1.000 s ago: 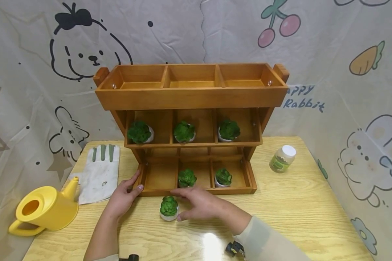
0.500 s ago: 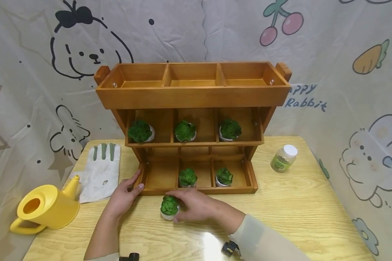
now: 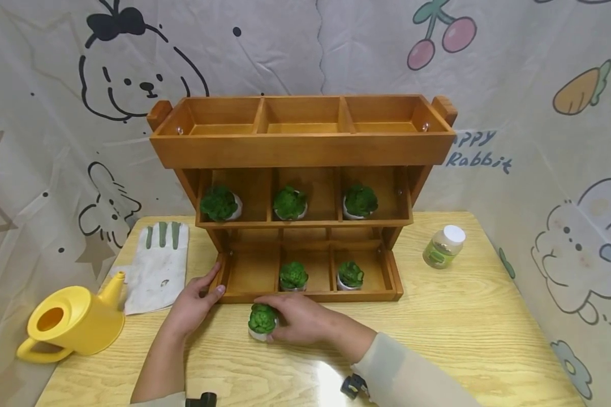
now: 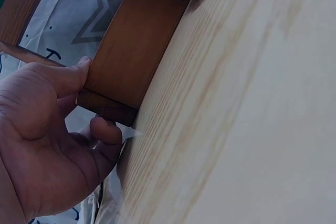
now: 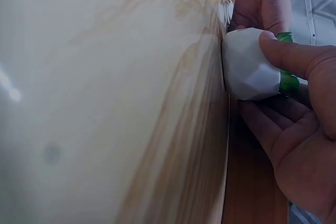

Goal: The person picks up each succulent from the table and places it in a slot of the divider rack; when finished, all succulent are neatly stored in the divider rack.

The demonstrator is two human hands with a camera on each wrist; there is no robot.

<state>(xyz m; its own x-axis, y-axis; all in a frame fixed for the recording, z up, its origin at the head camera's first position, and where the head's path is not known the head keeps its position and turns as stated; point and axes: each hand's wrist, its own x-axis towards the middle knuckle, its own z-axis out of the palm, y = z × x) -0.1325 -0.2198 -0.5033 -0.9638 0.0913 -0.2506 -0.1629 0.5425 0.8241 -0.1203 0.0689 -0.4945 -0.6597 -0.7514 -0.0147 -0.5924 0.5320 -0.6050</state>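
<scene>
A small potted succulent [image 3: 262,318] with a white faceted pot stands on the table in front of the wooden shelf rack [image 3: 300,151]. My right hand [image 3: 300,319] grips its pot [image 5: 251,65], thumb on one side and fingers on the other. At the rack's lower left front corner, my left hand [image 3: 196,305] holds the bottom tray between thumb and curled fingers, seen close up in the left wrist view around the tray's end [image 4: 131,45]. Two more potted succulents sit in the bottom tray's middle [image 3: 293,276] and right [image 3: 350,275] compartments; its left compartment is bare.
Three potted succulents line the middle shelf, one of them at its centre [image 3: 289,203]. To the left are a yellow watering can [image 3: 76,319] and white gloves [image 3: 158,271]. A white-lidded jar [image 3: 444,247] stands on the right. Printed cloth hangs behind.
My right hand has moved slightly left and closed around the succulent's pot, which it was beside one second ago. The left hand stays on the rack's corner.
</scene>
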